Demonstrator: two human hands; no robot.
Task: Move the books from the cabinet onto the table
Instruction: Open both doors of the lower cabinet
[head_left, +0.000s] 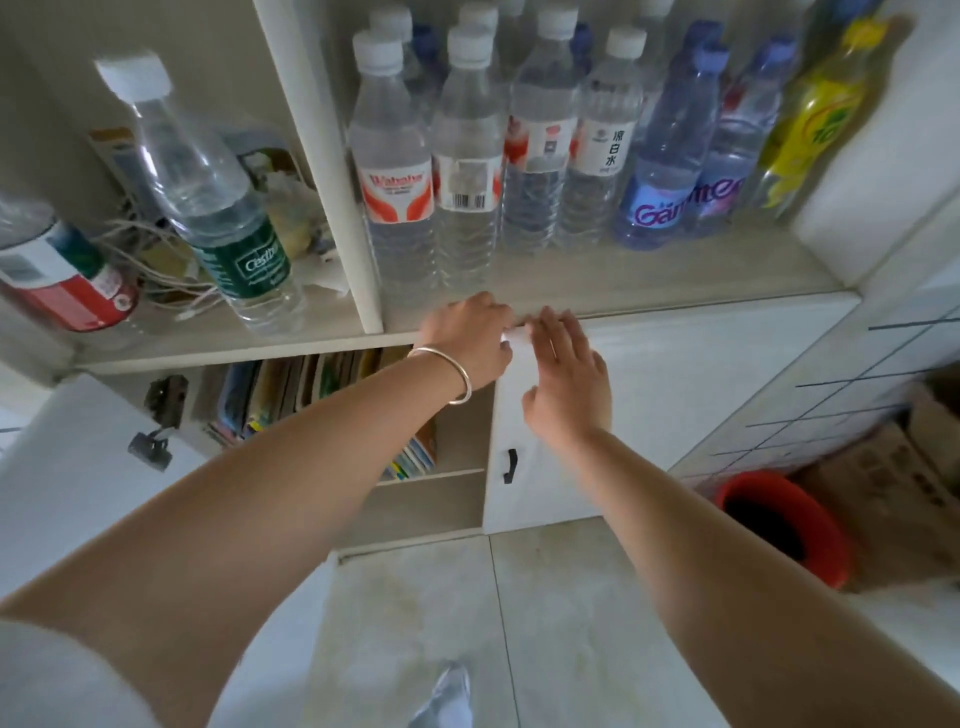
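Both hands are meeting at the top edge of the white cabinet door (660, 410), just below the shelf (649, 280) that is carrying the bottles. The left hand (467, 340), with a silver bangle (447, 371) at the wrist, is curling over the door's top left corner; its fingers are bent narrow around that corner and are partly hiding behind the edge. The right hand (569, 374) is lying flat against the door face just beside the left one, its fingers (558, 325) spreading wide and holding nothing.

The door is covering the right half of the lower cabinet, with a black handle (510, 465) near its left edge. The left half is standing open. Its own door (67, 467) is swinging out to the near left, showing a metal hinge (163, 402). The left forearm is crossing in front of this opening and is blocking part of it.

The books (280, 389) are standing upright in a packed row inside the open left compartment, under the shelf edge. Their spines are showing mixed colours, green, yellow, blue and orange; the titles are too blurred to read. The row's right end is showing below the forearm (415, 454).

The floor (571, 597) in front of the cabinet is lying open. A red bin (826, 525) is standing to the right, near a cardboard box (904, 467). A row of water bottles (467, 156) is crowding the shelf close to its front edge.
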